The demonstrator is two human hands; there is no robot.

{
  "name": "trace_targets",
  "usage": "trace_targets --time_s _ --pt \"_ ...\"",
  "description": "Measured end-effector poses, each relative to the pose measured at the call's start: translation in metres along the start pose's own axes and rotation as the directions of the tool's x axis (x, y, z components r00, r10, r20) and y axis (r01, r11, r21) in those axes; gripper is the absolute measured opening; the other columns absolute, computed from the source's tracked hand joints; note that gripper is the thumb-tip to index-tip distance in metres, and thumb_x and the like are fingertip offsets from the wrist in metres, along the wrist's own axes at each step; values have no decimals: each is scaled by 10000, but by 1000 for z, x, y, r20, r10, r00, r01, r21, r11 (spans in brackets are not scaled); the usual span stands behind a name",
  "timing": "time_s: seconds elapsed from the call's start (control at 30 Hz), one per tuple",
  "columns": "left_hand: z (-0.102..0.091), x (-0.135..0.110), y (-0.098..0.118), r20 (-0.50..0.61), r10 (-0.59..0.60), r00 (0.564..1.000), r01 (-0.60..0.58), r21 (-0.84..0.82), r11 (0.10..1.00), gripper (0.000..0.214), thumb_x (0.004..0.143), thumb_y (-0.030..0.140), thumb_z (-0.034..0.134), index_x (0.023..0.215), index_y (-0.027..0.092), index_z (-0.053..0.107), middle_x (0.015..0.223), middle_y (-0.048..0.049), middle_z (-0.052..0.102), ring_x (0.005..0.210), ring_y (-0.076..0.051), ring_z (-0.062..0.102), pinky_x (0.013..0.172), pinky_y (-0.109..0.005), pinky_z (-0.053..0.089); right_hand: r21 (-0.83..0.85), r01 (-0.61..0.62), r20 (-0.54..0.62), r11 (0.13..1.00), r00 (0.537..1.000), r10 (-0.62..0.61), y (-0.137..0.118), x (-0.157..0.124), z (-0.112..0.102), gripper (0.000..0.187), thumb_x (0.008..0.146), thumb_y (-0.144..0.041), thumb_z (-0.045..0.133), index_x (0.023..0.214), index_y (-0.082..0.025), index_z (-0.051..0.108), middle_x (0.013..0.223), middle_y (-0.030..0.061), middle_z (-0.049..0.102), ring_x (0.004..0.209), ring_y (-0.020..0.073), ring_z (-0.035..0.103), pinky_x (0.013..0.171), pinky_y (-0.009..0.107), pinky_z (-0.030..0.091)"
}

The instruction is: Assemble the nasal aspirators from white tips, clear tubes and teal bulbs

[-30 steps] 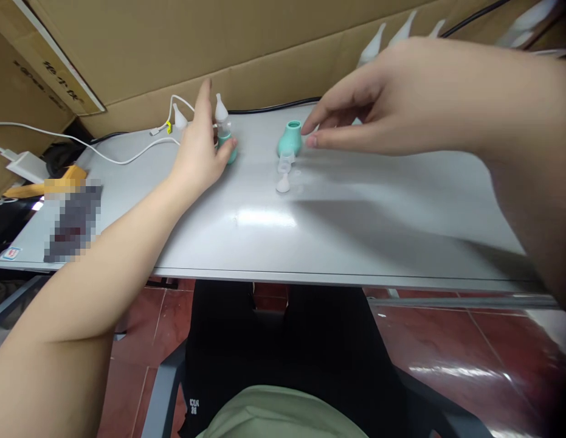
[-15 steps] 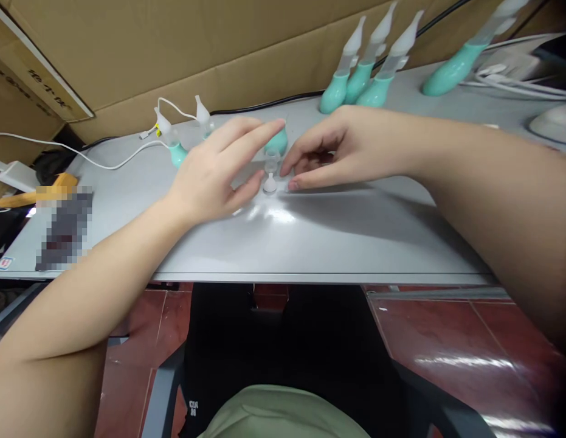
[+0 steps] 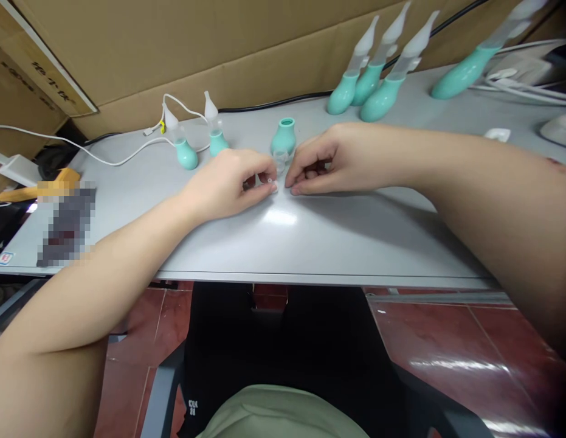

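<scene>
My left hand point(image 3: 232, 182) is closed in a pinch on a small white nozzle piece point(image 3: 270, 181), mostly covered by the fingertips. Close by on its right, my right hand point(image 3: 317, 161) has its fingers curled with the tips together at the table; whatever they hold, if anything, is hidden. Just behind the fingertips stands a small clear cup-like part point(image 3: 280, 160). Beyond it a teal rubber bulb point(image 3: 283, 140) stands upright, its open neck facing up.
Two teal nasal aspirators point(image 3: 186, 153) with white tips stand at the back left by a white cable point(image 3: 123, 163). Several more aspirators point(image 3: 383, 97) stand at the back right against the cardboard wall point(image 3: 210, 48). A yellow object point(image 3: 66, 181) lies at far left on the grey table point(image 3: 246, 252).
My left hand has lowered and its spread fingers have closed on the small white piece. My right hand's fingertips have drawn together. The view has shifted slightly.
</scene>
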State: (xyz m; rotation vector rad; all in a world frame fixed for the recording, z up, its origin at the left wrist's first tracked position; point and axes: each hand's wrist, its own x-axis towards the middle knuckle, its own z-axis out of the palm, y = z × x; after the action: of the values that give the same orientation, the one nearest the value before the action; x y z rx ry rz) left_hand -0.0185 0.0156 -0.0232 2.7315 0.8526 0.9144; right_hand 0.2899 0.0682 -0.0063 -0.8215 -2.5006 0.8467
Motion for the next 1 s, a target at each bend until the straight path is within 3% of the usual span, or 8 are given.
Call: trace_targets --time_s 0.13,0.27,0.4,0.53,0.67,0.8,1.0 --pt "-2 -2 -2 -15 -169 985 164 -175 971 134 1057 107 906 1003 223 865 942 -51 902 820 -251 859 757 -377 685 -26 -28 -36 999 999 27 2 -1 1 149 1048 -280 1148 1016 -296 1004 884 -9 865 792 220 768 828 350 663" --pt "-4 -1 -2 29 -357 934 338 -404 850 239 1059 145 986 924 210 800 1057 -116 956 832 -261 891 750 -389 757 89 -60 -76 994 995 67 -11 -2 3 159 1006 -258 1161 1002 -288 1004 905 11 891 845 250 831 848 369 740" --pt "-9 5 6 58 -473 879 440 -480 759 462 1076 326 1121 893 213 712 1205 -166 964 934 -289 933 949 -521 867 249 -73 -215 966 968 129 -29 -3 9 220 970 -241 1194 952 -298 982 960 36 925 950 298 908 929 415 821" --pt "-10 11 15 15 -554 832 482 -512 711 520 1053 390 1175 973 226 688 1156 -117 948 1144 -362 974 1116 -660 860 380 -23 -341 925 926 163 -38 -1 17 243 986 -222 1197 965 -267 959 965 -12 923 1027 280 959 1058 438 828" --pt "-8 13 22 -8 -615 788 500 -575 648 489 1032 306 1161 989 225 681 1035 -49 903 1233 -394 990 1170 -665 833 442 17 -377 897 911 168 -41 3 24 233 1000 -154 1179 986 -235 961 909 -37 894 1002 272 977 1074 444 817" --pt "-5 12 18 -5 -588 809 474 -586 657 449 1046 342 1148 1066 225 715 1016 -44 919 1189 -376 1003 1164 -623 845 455 45 -433 889 884 176 -47 7 28 303 1014 33 1064 944 -237 948 897 -22 881 957 245 958 1072 435 829" --pt "4 7 -3 24 -468 883 405 -542 736 359 1192 490 1043 1332 225 847 1044 -36 936 981 -309 1005 972 -508 894 540 27 -407 841 883 234 -55 10 29 319 937 83 1050 877 -208 931 865 40 882 817 212 862 921 374 822"
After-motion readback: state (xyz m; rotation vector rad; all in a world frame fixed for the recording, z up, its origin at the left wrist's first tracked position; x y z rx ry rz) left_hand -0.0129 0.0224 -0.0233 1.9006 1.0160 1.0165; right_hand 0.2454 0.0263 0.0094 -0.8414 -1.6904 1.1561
